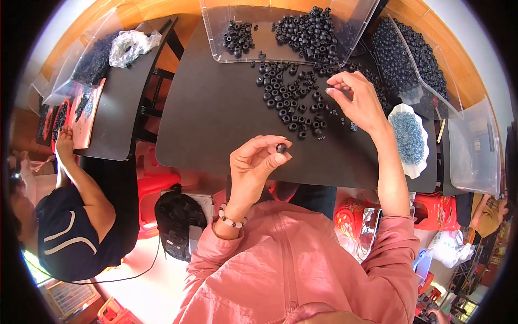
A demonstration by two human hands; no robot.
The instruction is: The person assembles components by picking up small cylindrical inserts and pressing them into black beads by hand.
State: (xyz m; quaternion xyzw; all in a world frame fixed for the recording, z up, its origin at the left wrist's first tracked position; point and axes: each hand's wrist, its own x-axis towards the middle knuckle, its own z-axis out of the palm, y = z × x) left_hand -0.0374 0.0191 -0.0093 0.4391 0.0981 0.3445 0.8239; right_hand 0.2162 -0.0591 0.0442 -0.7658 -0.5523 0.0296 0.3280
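Note:
My left hand (pixel 251 164) pinches a round black bead-like piece (pixel 281 148) between thumb and fingertips, just above the near part of the dark table (pixel 210 108). To the right, my right hand (pixel 353 97) hovers over the far side of the table, its thumb and forefinger bent close together; anything between those tips is too small to make out. Beneath and left of it spreads a loose heap of black pieces with holes (pixel 291 100). Several tiny pale bits, spring-like in shape, (pixel 342 121) lie near the heap's right side.
A clear bin (pixel 216 51) of black pieces tips toward the table's far edge. At right stand a white scalloped dish (pixel 420 166) of bluish small parts and another clear bin (pixel 450 100) of black pieces. Another person (pixel 81 227) works at a second table (pixel 116 129) on the left.

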